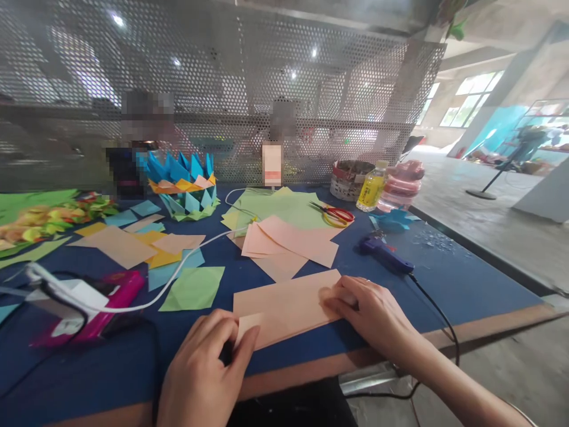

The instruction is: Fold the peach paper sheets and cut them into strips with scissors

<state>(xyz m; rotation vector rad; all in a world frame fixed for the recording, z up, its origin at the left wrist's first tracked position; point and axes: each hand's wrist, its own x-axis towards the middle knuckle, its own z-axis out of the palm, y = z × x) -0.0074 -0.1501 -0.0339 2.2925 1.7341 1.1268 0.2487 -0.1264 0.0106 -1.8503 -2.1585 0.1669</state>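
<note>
A peach sheet of paper (288, 305), folded into a long strip, lies near the table's front edge. My left hand (204, 362) pinches its left end between thumb and fingers, where a small flap is turned up over the strip. At the right end my right hand (373, 308) has its fingers and thumb closed together, gripping the paper's edge against the table. Behind the strip sit loose peach sheets (284, 240) on a stack of light green paper (284, 204). One green square (193, 289) lies beyond my left hand.
Red-handled scissors (338, 216), a purple glue gun (386, 255) with a black cord, and a yellow-labelled bottle (371, 188) stand or lie to the right. A folded paper basket (184, 187) is at back left. A white cable (178, 267) runs across to a power strip (66, 293).
</note>
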